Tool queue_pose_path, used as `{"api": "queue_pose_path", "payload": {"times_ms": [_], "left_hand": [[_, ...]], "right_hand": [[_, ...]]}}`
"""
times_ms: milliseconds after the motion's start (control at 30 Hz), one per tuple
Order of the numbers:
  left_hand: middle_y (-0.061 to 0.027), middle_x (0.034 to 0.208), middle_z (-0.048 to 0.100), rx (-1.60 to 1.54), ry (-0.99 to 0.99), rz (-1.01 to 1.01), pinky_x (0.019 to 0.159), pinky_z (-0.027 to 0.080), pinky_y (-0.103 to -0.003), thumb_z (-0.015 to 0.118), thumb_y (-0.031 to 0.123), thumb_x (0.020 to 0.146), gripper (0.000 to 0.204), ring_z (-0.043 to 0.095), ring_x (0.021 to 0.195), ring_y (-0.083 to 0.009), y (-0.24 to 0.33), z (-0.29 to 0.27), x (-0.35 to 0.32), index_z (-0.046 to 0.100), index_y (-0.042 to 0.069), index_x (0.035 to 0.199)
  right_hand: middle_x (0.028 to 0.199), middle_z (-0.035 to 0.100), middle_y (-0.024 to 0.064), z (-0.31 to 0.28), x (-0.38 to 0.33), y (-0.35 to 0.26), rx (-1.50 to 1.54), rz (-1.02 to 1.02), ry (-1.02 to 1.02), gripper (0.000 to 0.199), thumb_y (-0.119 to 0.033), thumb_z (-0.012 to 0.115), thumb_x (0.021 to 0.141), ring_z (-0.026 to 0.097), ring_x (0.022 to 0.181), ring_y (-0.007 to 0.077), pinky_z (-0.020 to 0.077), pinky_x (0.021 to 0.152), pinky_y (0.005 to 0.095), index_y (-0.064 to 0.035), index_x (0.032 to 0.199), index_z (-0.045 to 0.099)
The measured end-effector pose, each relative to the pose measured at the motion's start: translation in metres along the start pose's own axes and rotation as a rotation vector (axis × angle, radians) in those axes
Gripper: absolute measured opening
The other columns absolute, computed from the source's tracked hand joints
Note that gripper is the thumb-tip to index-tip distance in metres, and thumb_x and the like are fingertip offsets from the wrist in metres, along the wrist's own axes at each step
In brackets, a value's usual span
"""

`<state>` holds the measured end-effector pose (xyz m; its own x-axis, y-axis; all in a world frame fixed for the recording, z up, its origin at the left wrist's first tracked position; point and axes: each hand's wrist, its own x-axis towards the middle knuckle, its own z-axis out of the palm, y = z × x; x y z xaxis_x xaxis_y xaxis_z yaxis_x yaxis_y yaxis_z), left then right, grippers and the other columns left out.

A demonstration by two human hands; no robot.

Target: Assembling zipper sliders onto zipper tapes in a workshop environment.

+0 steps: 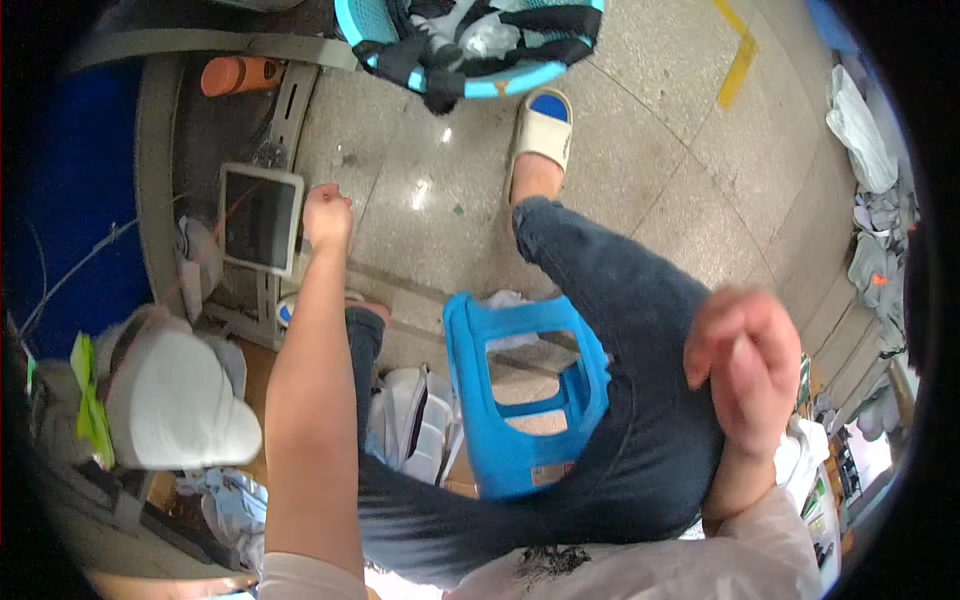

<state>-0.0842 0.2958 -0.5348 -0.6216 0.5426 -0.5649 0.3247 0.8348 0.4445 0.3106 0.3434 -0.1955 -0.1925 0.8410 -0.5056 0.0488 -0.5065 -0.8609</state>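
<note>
My left hand (328, 215) is closed at the end of an outstretched arm, close to the right side of a flat dark panel with a pale frame (261, 219). Whatever its curled fingers may hold is hidden. My right hand (745, 370) is raised over my right thigh, fingers bent in toward the palm and somewhat blurred. No object shows in it. Between my legs stands a blue plastic stool (470, 400) with an open-framed seat side. At the top, a turquoise basket (520, 80) holds black and pale cloth.
An orange cylinder (240, 76) lies by the metal frame (292, 112) at upper left. A white padded item (182, 405) and a lime-green strip (90, 400) are at lower left. Grey and white cloth (872, 262) is heaped along the right edge. Yellow tape (738, 72) marks the tiled floor.
</note>
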Motion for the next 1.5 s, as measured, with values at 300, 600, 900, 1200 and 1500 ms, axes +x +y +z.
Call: {"api": "queue_pose_path", "payload": {"times_ms": [300,600,900,1200,1500], "left_hand": [[-0.0153,0.093,0.07,0.461,0.043,0.212,0.079,0.05,-0.042,0.069,0.031,0.082,0.031,0.065,0.091,-0.0336,0.03,0.059,0.087,0.067,0.009,0.105],[-0.0157,0.089,0.069,0.462,0.005,0.394,0.076,0.05,-0.043,0.068,0.022,0.081,0.023,0.065,0.086,-0.0346,-0.005,0.044,0.128,0.068,0.006,0.098],[-0.0137,0.08,0.064,-0.06,-0.053,0.244,0.069,0.046,-0.037,0.055,0.022,0.096,0.024,0.058,0.072,-0.0256,-0.015,0.09,-0.014,0.059,0.0,0.088],[-0.0085,0.096,0.06,-0.296,-0.249,-0.235,0.08,0.044,-0.031,0.056,0.016,0.094,0.017,0.055,0.086,-0.0196,-0.136,0.11,-0.112,0.058,0.002,0.103],[-0.0056,0.098,0.057,-0.34,-0.142,-0.545,0.068,0.044,-0.029,0.051,0.01,0.093,0.02,0.054,0.08,-0.0166,-0.265,0.079,-0.181,0.056,0.006,0.112]], "right_hand": [[0.071,0.049,0.008,0.007,0.014,-0.008,-0.112,0.052,0.202,0.031,-0.032,0.063,0.091,0.049,0.051,0.0143,0.043,0.043,0.0233,-0.0046,0.085,0.05],[0.075,0.047,0.0045,0.014,0.023,0.002,-0.027,0.125,0.233,0.033,-0.034,0.066,0.09,0.045,0.051,0.0108,0.0414,0.042,0.0206,-0.0087,0.088,0.044],[0.07,0.047,0.0046,0.002,0.015,0.001,0.084,0.127,0.211,0.025,-0.024,0.064,0.091,0.044,0.047,0.0117,0.0448,0.04,0.022,-0.01,0.083,0.045],[0.071,0.046,0.0095,0.001,0.018,-0.005,0.221,0.123,0.179,0.022,-0.015,0.059,0.093,0.047,0.053,0.0177,0.046,0.044,0.0241,-0.007,0.08,0.043],[0.09,0.048,0.0117,0.061,0.072,-0.003,-0.102,0.333,0.756,0.017,-0.023,0.046,0.099,0.051,0.076,0.0227,0.047,0.066,0.0343,-0.0067,0.1,0.047]]}}
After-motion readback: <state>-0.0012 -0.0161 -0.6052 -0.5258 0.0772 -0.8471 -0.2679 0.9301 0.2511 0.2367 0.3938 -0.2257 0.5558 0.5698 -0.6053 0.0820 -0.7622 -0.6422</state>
